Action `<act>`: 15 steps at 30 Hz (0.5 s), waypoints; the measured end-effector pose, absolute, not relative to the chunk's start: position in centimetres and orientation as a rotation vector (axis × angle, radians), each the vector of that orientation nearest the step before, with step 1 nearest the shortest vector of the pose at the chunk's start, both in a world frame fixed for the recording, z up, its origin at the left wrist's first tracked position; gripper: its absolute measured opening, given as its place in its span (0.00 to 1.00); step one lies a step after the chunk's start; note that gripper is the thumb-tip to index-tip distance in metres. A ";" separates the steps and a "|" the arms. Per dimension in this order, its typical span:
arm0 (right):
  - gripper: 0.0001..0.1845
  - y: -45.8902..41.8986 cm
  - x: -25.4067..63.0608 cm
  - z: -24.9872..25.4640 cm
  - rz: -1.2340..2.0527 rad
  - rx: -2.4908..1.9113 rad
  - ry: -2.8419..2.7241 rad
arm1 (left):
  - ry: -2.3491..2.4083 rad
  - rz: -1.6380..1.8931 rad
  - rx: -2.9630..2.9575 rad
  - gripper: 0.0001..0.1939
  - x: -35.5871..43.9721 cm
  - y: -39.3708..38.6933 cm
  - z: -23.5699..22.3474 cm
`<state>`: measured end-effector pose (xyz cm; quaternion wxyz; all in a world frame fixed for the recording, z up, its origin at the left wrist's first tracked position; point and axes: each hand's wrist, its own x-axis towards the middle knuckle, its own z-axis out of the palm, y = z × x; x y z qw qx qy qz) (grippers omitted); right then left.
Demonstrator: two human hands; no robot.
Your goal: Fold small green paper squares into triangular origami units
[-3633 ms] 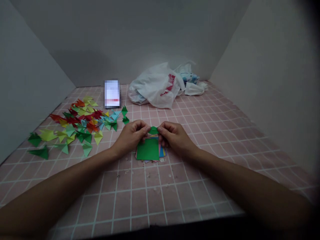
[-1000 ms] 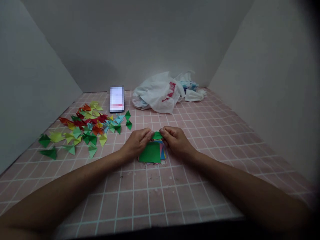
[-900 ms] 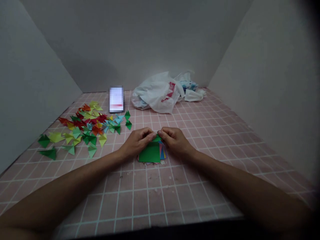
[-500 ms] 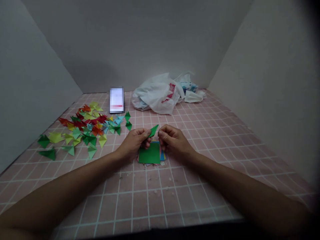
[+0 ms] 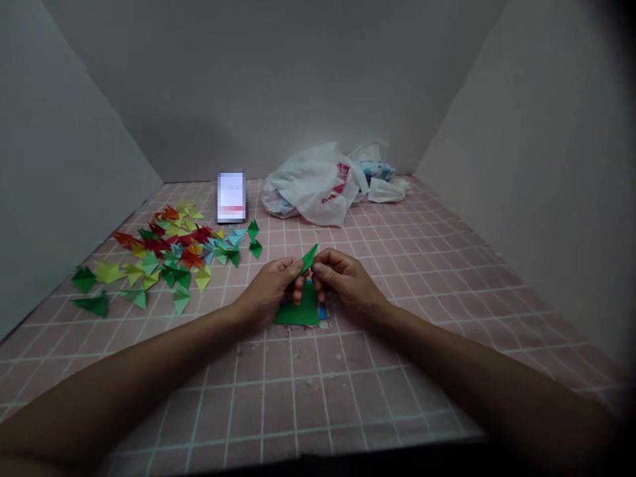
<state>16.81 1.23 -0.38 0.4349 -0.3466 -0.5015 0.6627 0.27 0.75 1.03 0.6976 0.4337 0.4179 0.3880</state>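
The left hand [image 5: 275, 281] has a small green folded paper [image 5: 310, 258] pinched between its thumb and fingers. The paper sticks out from that pinch, and its long side slants up and to the right, ending in a sharp tip. The right hand [image 5: 348, 275] is just beside it, with thumb and finger curled close to the paper's right edge. I cannot tell if they pinch it too. The left hand is the nearer one.

The paper looks thin, flat and smooth, with straight creases. Just below the grip lies a paper pile [image 5: 301, 313], with a plain green square on top and blue peeking out at the right. Left of the grip are lots of pointy folded bits [image 5: 191, 257], red, yellow, green and blue. Past the grip sits a crinkly white bag [image 5: 313, 185].
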 end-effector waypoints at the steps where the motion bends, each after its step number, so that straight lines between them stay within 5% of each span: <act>1: 0.15 1.2 16.8 -0.4 1.649 -0.856 -1.254 | 0.959 0.889 1.004 0.21 0.2 0.8 1.0; 15: 0.12 1.0 16.6 -0.6 1.636 -0.809 -1.284 | 1.042 0.919 1.225 0.20 0.1 0.4 0.4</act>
